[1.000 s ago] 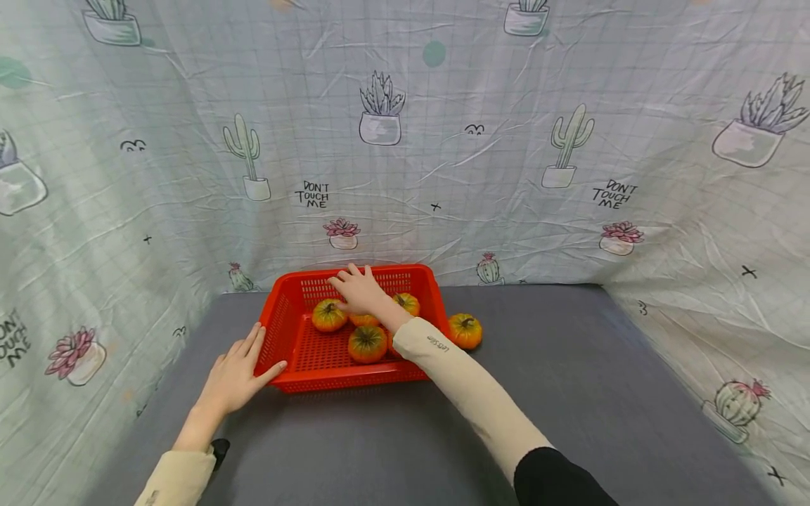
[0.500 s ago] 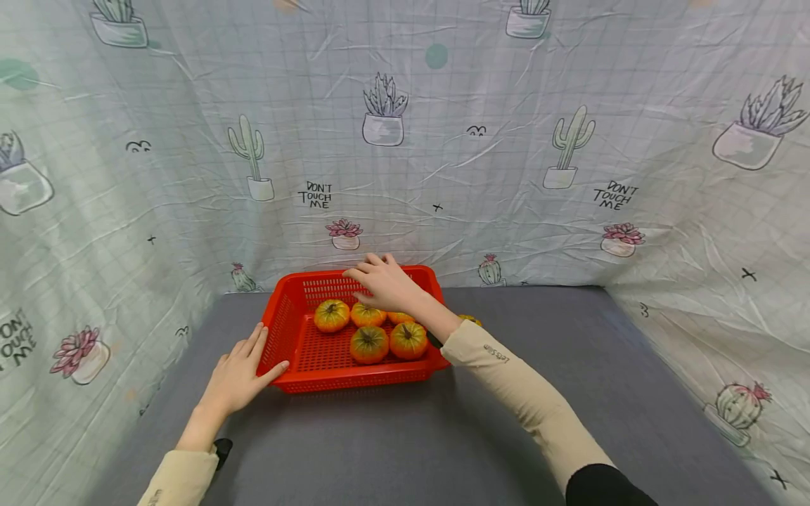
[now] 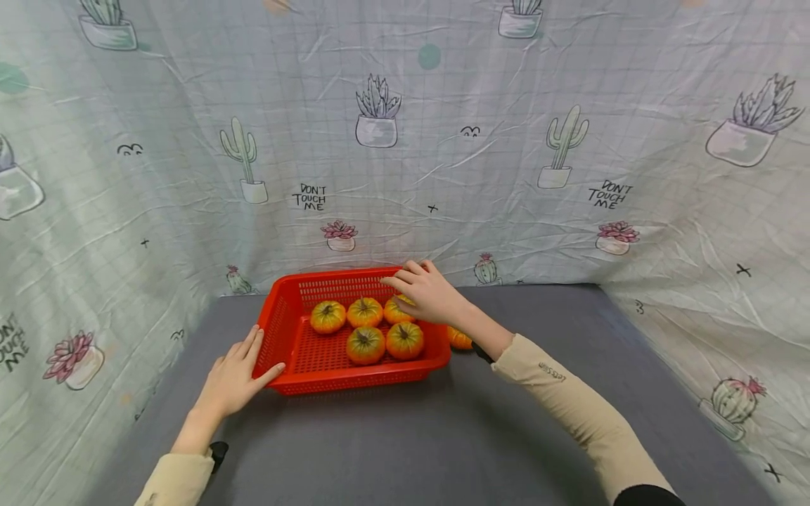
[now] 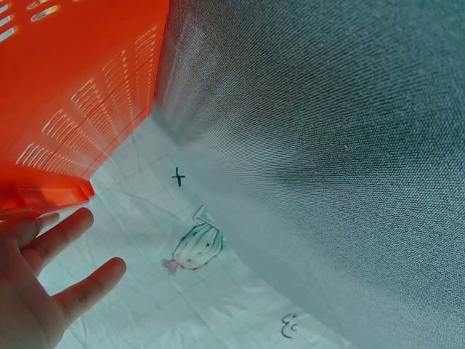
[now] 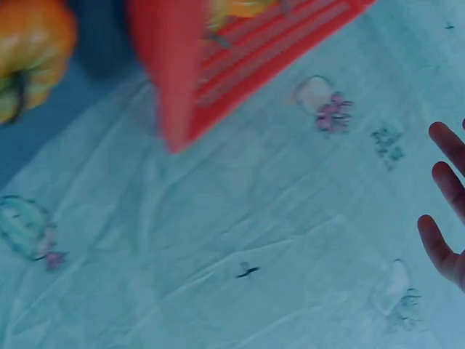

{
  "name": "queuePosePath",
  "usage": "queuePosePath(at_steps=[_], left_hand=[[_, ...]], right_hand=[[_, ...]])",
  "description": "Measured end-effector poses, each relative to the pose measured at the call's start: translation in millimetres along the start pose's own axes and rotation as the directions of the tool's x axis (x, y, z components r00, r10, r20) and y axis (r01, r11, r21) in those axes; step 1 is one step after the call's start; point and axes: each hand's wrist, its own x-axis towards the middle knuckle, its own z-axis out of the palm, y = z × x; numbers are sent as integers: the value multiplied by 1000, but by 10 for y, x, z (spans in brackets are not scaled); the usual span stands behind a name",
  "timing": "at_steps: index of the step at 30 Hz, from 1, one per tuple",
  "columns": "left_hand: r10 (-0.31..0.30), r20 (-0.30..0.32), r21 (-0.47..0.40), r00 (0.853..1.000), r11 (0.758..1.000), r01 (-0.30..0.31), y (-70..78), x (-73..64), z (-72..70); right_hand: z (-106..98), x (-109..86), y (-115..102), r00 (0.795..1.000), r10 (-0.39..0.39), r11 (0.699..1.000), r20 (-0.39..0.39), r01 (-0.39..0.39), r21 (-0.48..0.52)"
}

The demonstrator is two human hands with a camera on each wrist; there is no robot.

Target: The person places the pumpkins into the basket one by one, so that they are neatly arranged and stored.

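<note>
My left hand rests with straight fingers at the left side of a red plastic basket, its thumb at the front left corner. Inside the basket are several small orange pumpkins; a front pumpkin sits right of another pumpkin. My right hand is over the basket's right rim with loosely spread fingers and holds nothing. It partly covers the back right pumpkin. One more pumpkin lies outside, against the right of the basket, partly hidden by my right wrist.
A dark grey tabletop lies under the basket. A pale curtain printed with potted cacti hangs behind and at both sides of the table, close to the basket's back rim.
My right hand has moved rightward from over the middle of the basket to its right rim, uncovering pumpkins inside. My left hand has stayed at the basket's left side.
</note>
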Motion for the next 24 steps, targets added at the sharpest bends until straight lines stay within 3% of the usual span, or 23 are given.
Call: queuePosePath(at_steps=[11,16,20,24], left_hand=[[1,7,-10,1000,1000,-1,9,3,0],[-4,3,-5,1000,1000,4,9,5,3],[-7,5,-6,1000,1000,7,7,3,0],[-10,7,-8,1000,1000,10,8,-2,-9]], right_hand=[[280,-654,297,997,57,998,-43,-56,16],[431,-919,425,990,133,991,-42,-132,24],[529,-1101,515,970,243,968,7,-243,62],[616,-1248,590,936,346,929,68,-351,116]])
